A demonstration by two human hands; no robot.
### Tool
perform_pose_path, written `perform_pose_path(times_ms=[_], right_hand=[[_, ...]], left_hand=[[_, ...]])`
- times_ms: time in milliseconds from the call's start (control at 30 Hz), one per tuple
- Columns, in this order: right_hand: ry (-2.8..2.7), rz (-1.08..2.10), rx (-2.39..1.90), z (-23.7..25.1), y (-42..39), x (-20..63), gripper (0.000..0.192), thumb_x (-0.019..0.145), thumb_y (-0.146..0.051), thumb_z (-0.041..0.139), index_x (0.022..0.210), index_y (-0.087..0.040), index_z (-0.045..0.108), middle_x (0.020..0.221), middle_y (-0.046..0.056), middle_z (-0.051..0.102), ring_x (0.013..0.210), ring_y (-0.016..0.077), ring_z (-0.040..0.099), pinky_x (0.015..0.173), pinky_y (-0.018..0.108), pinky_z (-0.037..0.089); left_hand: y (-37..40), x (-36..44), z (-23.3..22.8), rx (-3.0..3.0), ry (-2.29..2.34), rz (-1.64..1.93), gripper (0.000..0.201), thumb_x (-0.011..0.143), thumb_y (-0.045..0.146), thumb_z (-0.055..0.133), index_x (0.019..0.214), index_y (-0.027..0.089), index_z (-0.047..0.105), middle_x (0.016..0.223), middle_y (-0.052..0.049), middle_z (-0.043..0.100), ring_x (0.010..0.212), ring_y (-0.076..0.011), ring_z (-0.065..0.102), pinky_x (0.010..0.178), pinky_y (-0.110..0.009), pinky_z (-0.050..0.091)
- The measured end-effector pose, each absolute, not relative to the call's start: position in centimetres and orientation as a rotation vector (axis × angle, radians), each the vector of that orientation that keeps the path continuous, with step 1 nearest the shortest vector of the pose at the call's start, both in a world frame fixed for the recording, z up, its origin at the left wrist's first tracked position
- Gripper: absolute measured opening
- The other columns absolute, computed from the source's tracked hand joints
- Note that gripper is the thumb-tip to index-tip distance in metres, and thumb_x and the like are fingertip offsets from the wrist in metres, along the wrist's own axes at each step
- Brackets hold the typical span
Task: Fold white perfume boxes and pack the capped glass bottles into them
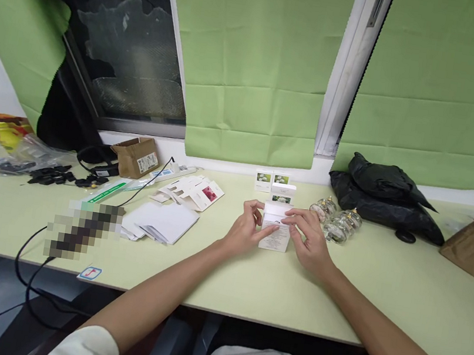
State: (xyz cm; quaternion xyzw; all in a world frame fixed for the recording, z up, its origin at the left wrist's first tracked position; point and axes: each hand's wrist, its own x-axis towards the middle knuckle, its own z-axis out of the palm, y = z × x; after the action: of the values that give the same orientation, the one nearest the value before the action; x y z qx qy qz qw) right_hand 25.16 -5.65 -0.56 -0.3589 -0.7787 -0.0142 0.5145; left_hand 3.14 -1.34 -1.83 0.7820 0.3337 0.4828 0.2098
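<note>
Small white carton [276,231] stands upright on the counter [378,305], long axis vertical, dead ahead at 12 o'clock. Left hand [246,229] grips its 9 o'clock side, right hand [310,239] its 3 o'clock side; both equally near. Glass jars [337,221] at 2 o'clock.

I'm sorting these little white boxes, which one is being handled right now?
The white box nearest the table's front edge, gripped by the left hand and right hand. The three other boxes stand untouched behind it by the wall.
</note>
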Motion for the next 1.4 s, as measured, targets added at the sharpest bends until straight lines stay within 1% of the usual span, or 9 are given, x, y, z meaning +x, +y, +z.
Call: perform_pose_path(times_ms=[300, 467, 533, 700, 867, 1033, 1133, 1233, 1400], right_hand=[[-1.814, -0.015, -0.909, -0.5, -6.0, 24.7, 0.02, 0.101, -0.019, 0.055, 0.115, -0.027, 0.067, 0.125, 0.01, 0.055, 0.119, 0.0284, 0.057, 0.101, 0.049, 0.049], [-1.66, 0.005, -0.964, -0.5, -5.8, 24.5, 0.035, 0.095, -0.024, 0.066, 0.129, -0.027, 0.057, 0.113, 0.009, 0.054, 0.103, 0.0263, 0.057, 0.09, 0.047, 0.054], [-1.633, 0.027, -0.919, -0.6, -5.7, 24.4, 0.038, 0.094, -0.025, 0.067, 0.13, -0.027, 0.055, 0.112, 0.008, 0.056, 0.102, 0.0257, 0.059, 0.09, 0.046, 0.055], [-1.579, 0.089, -0.84, -0.7, -5.8, 24.1, 0.038, 0.094, -0.026, 0.069, 0.13, -0.028, 0.055, 0.12, 0.008, 0.057, 0.106, 0.0249, 0.063, 0.093, 0.046, 0.058], [-1.639, 0.103, -0.894, -0.6, -6.2, 24.2, 0.027, 0.1, -0.029, 0.062, 0.127, -0.027, 0.056, 0.111, 0.008, 0.068, 0.106, 0.0263, 0.067, 0.099, 0.049, 0.055], [-1.654, 0.121, -0.934, -0.7, -6.0, 24.4, 0.023, 0.105, -0.033, 0.055, 0.127, -0.027, 0.059, 0.112, 0.008, 0.072, 0.11, 0.027, 0.067, 0.103, 0.05, 0.052], [-1.631, 0.149, -0.932, -0.7, -5.9, 24.5, 0.03, 0.107, -0.033, 0.054, 0.136, -0.028, 0.058, 0.107, 0.007, 0.072, 0.107, 0.0264, 0.068, 0.101, 0.049, 0.052], [-1.678, 0.116, -0.903, -0.5, -5.9, 24.5, 0.022, 0.107, -0.03, 0.054, 0.125, -0.028, 0.067, 0.106, 0.007, 0.069, 0.101, 0.025, 0.066, 0.093, 0.046, 0.054], [-1.693, 0.082, -0.877, -0.2, -6.0, 24.4, 0.018, 0.105, -0.029, 0.057, 0.115, -0.028, 0.072, 0.105, 0.008, 0.06, 0.098, 0.0241, 0.064, 0.089, 0.045, 0.058]], left_hand=[[-2.0, 3.0, -0.4, 2.262, 0.894, 1.233, 0.03, 0.098, 0.048, 0.066, 0.111, 0.027, 0.05, 0.104, 0.0, 0.055, 0.079, -0.0131, 0.054, 0.073, -0.03, 0.049], [-1.9, 3.0, -0.4, 2.298, 0.85, 1.29, 0.028, 0.097, 0.046, 0.068, 0.11, 0.026, 0.053, 0.111, -0.002, 0.054, 0.08, -0.0131, 0.055, 0.07, -0.029, 0.05], [-1.8, 2.9, -0.4, 2.317, 0.844, 1.323, 0.029, 0.096, 0.045, 0.07, 0.11, 0.025, 0.054, 0.118, -0.005, 0.054, 0.086, -0.0145, 0.058, 0.071, -0.03, 0.051], [-1.7, 2.9, -0.4, 2.379, 0.859, 1.429, 0.025, 0.095, 0.041, 0.073, 0.107, 0.024, 0.058, 0.133, -0.01, 0.052, 0.121, -0.0239, 0.057, 0.08, -0.032, 0.054], [-1.6, 2.8, -0.4, 2.431, 0.86, 1.522, 0.023, 0.095, 0.038, 0.074, 0.106, 0.024, 0.061, 0.133, -0.011, 0.055, 0.128, -0.0262, 0.055, 0.098, -0.042, 0.054], [-1.5, 2.8, -0.3, 2.444, 0.821, 1.569, 0.018, 0.097, 0.037, 0.071, 0.098, 0.022, 0.06, 0.132, -0.012, 0.06, 0.126, -0.0256, 0.059, 0.104, -0.046, 0.052], [-1.6, 2.9, -0.3, 2.435, 0.76, 1.592, 0.016, 0.099, 0.034, 0.069, 0.095, 0.022, 0.059, 0.123, -0.01, 0.066, 0.117, -0.0232, 0.063, 0.098, -0.043, 0.053], [-1.7, 3.0, -0.5, 2.369, 0.706, 1.591, 0.017, 0.099, 0.031, 0.069, 0.094, 0.023, 0.054, 0.113, -0.007, 0.068, 0.107, -0.0199, 0.067, 0.089, -0.038, 0.054], [-1.8, 3.0, -0.3, 2.295, 0.749, 1.57, 0.015, 0.103, 0.03, 0.062, 0.112, 0.024, 0.051, 0.11, -0.006, 0.069, 0.099, -0.0182, 0.066, 0.085, -0.036, 0.053]])
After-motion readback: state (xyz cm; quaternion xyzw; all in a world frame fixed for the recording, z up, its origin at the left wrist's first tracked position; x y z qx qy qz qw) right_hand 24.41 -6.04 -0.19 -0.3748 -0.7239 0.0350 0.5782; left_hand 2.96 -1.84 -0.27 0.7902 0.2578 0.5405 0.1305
